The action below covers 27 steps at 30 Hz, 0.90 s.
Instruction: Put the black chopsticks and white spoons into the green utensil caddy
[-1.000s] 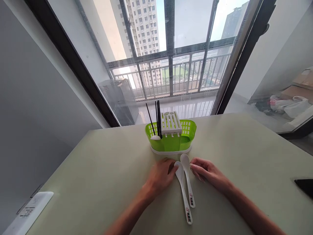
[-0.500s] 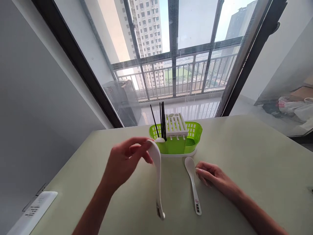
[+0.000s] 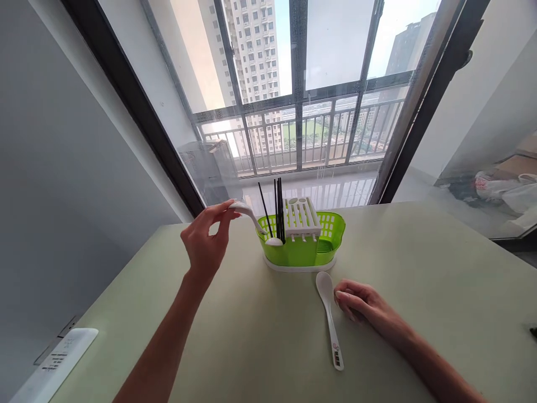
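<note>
My left hand [image 3: 206, 240] is raised at the left end of a green cutlery basket [image 3: 331, 235] and pinches the bowl end of a white spoon [image 3: 250, 215]. The spoon's handle slants down into the basket's left compartment, beside several black chopsticks [image 3: 277, 207] and another white spoon's bowl [image 3: 274, 242]. A white slotted insert [image 3: 301, 215] sits on the basket's middle. My right hand [image 3: 366, 307] rests on the pale table [image 3: 440, 291] with fingers curled, holding nothing, its fingertips just right of a second white spoon [image 3: 329, 313] lying flat.
A white slab-shaped device [image 3: 54, 361] lies at the table's near left corner. A dark object [image 3: 533, 331] shows at the right edge. Behind the table stands a large window with a dark frame and a balcony railing.
My left hand lifted one of the two spoons off the table, swung it up and left, and brought its handle down into the basket's left end. My right hand stayed beside the other spoon.
</note>
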{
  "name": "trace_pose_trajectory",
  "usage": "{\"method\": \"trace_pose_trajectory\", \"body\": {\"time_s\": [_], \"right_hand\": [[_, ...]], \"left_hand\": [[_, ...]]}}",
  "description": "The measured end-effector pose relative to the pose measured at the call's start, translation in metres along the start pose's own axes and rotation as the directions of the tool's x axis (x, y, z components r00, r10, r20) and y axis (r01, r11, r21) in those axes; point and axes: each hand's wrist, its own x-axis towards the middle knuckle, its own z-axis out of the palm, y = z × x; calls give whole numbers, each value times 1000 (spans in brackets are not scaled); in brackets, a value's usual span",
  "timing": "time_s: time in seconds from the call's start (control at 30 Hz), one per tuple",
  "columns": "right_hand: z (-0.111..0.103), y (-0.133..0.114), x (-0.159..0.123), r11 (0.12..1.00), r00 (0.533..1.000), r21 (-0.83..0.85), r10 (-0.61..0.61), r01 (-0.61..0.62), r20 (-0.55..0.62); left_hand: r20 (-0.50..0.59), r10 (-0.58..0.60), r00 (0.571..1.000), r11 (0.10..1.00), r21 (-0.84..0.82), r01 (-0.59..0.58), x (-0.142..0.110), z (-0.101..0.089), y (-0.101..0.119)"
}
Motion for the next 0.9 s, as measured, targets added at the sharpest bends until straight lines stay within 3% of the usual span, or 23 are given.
{"method": "trace_pose_trajectory", "body": {"time_s": [0.17, 0.5, 0.73, 0.9], "right_hand": [[0, -3, 0, 1000, 1000, -4, -27, 27, -3], [1, -3, 0, 1000, 1000, 11, -22, 21, 16], [1, -2, 0, 1000, 1000, -2, -21, 21, 14], [2, -5, 1, 1000, 1000, 3, -12, 12, 16]], "left_hand": [[86, 174, 981, 984, 19, -177, -25, 18, -21], [207, 154, 966, 987, -73, -142, -54, 32, -25], [260, 162, 952, 986, -87, -144, -57, 35, -28], [335, 100, 937, 995, -54, -87, -56, 32, -33]]}}
